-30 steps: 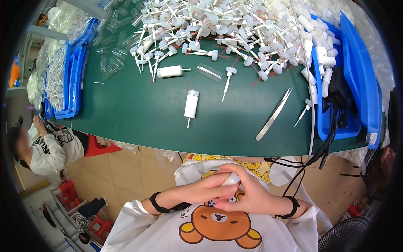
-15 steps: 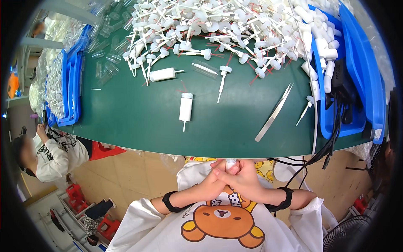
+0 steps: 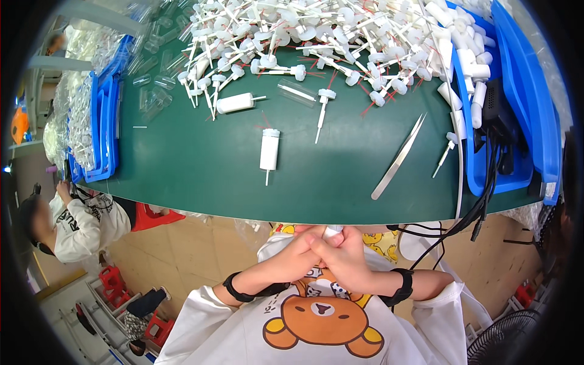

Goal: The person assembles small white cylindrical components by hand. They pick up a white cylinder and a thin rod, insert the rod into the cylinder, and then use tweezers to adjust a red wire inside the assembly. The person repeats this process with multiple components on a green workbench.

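Note:
Just below the table's front edge, my left hand [image 3: 300,260] and my right hand [image 3: 348,260] are closed together, fingers wrapped round a small white cylindrical part [image 3: 333,231]. Only its end shows between the thumbs; the rest is hidden in my grip. On the green table [image 3: 201,182] ahead stands out a white cylinder with a thin stem [image 3: 269,152], red wires at its far end. A similar white cylinder [image 3: 236,103] lies farther off, near a clear tube [image 3: 296,93] and a white stemmed cap [image 3: 323,112]. Metal tweezers [image 3: 398,159] lie to the right.
A large heap of white stemmed caps [image 3: 292,36] with red wires covers the far side. Blue trays [image 3: 541,121] with white cylinders [image 3: 450,95] and black cables [image 3: 485,201] line the right. More blue trays [image 3: 111,134] stand left, near a seated person [image 3: 79,225].
Both hands have shifted slightly left and stay closed together. The white part's end now looks more tilted between them. The things on the table appear slightly shifted with the view.

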Available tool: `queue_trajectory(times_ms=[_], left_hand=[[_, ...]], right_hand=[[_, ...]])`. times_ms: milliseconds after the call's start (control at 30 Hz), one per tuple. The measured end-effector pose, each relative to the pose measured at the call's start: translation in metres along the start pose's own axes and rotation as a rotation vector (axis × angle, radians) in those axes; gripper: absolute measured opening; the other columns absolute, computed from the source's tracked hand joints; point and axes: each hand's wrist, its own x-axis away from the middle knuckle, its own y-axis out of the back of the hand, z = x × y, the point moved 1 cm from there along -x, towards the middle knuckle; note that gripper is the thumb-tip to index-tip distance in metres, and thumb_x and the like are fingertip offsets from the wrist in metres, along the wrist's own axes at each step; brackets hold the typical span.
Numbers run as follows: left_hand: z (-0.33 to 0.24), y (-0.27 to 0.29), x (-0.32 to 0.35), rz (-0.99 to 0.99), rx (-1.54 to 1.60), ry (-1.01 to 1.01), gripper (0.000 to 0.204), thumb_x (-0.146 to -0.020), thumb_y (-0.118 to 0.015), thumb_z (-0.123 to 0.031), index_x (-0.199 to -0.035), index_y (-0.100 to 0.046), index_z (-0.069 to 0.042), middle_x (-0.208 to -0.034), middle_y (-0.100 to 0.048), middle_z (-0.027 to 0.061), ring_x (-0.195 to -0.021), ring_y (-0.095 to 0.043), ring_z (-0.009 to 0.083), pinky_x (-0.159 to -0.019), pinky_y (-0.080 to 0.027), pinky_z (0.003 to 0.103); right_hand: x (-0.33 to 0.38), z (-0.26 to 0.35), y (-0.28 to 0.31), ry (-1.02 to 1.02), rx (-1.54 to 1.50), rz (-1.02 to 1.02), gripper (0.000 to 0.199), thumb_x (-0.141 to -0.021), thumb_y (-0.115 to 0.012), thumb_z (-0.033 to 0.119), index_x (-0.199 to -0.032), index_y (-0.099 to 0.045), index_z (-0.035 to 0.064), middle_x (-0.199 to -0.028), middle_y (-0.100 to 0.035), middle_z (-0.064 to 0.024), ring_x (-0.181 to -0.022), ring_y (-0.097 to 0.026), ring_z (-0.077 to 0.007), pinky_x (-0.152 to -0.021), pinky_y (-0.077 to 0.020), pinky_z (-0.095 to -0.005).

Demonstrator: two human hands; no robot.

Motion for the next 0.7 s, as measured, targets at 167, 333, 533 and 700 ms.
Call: queue_trajectory(times_ms=[167, 333, 533, 700], left_hand=[[0.003, -0.007, 0.0, -0.006, 0.06, -0.006, 0.019, -0.096, -0.039, -0.021, -0.104, -0.045, -0.004, -0.085, -0.048, 0.0003, -0.071, -0.046, 0.0067, -0.06, -0.04, 0.021], [0.015, -0.019, -0.004, -0.115, 0.12, -0.138, 0.017, -0.095, -0.04, -0.022, -0.097, -0.045, -0.006, -0.079, -0.047, 0.0, -0.065, -0.044, 0.0059, -0.056, -0.038, 0.021], [0.004, -0.036, -0.002, -0.246, 0.264, -0.011, 0.016, -0.092, -0.038, -0.011, -0.107, -0.04, -0.007, -0.082, -0.046, 0.0008, -0.066, -0.043, 0.0062, -0.055, -0.037, 0.02], [0.011, -0.027, -0.001, -0.168, 0.09, -0.107, 0.018, -0.091, -0.037, -0.009, -0.109, -0.04, -0.006, -0.083, -0.046, 0.001, -0.067, -0.045, 0.0067, -0.057, -0.038, 0.02]], right_hand=[[0.0, -0.002, 0.008, -0.013, 0.08, 0.018, 0.013, -0.078, -0.062, 0.001, -0.09, -0.059, -0.0017, -0.058, -0.04, 0.0076, -0.052, -0.039, 0.0004, -0.046, -0.0352, -0.0175], [-0.005, 0.005, 0.025, -0.07, 0.31, 0.178, 0.02, -0.082, -0.058, 0.008, -0.099, -0.054, -0.0006, -0.095, -0.064, -0.0092, -0.071, -0.058, -0.0043, -0.045, -0.0411, -0.0162], [-0.004, 0.018, 0.025, -0.258, 0.173, 0.167, 0.025, -0.081, -0.057, 0.009, -0.104, -0.052, 0.0007, -0.095, -0.064, -0.0112, -0.072, -0.058, -0.0047, -0.045, -0.0393, -0.0153], [-0.006, 0.012, 0.028, -0.196, 0.284, 0.182, 0.026, -0.081, -0.058, 0.01, -0.105, -0.052, 0.0012, -0.095, -0.063, -0.0097, -0.073, -0.058, -0.0042, -0.045, -0.0388, -0.0155]])
